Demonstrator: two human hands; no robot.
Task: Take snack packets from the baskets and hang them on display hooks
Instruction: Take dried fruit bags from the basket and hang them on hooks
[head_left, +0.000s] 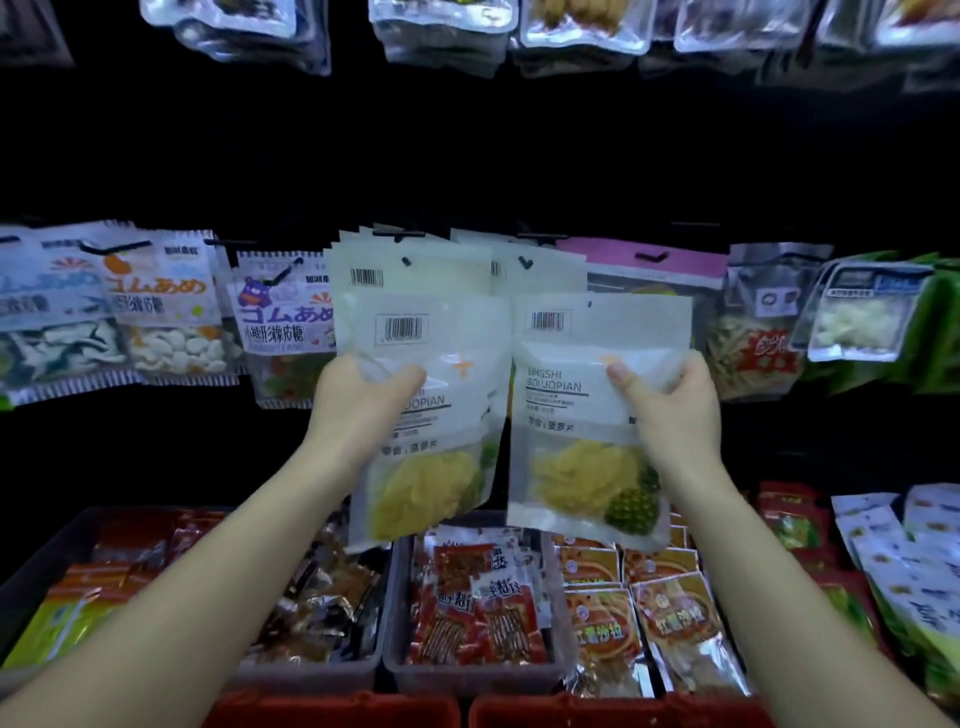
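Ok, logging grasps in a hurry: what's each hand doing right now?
Left hand: grips the left pineapple packet.
Right hand: grips the right pineapple packet.

Both bare forearms reach up and forward from the lower corners, angling in toward the middle; the left hand (363, 400) pinches the left pineapple-slice packet (447, 467), thumb across its front, fingers hidden behind. The right hand (675, 410) mirrors it, thumb on the front of the right pineapple-slice packet (582, 415); the wrists are roughly level, apart.
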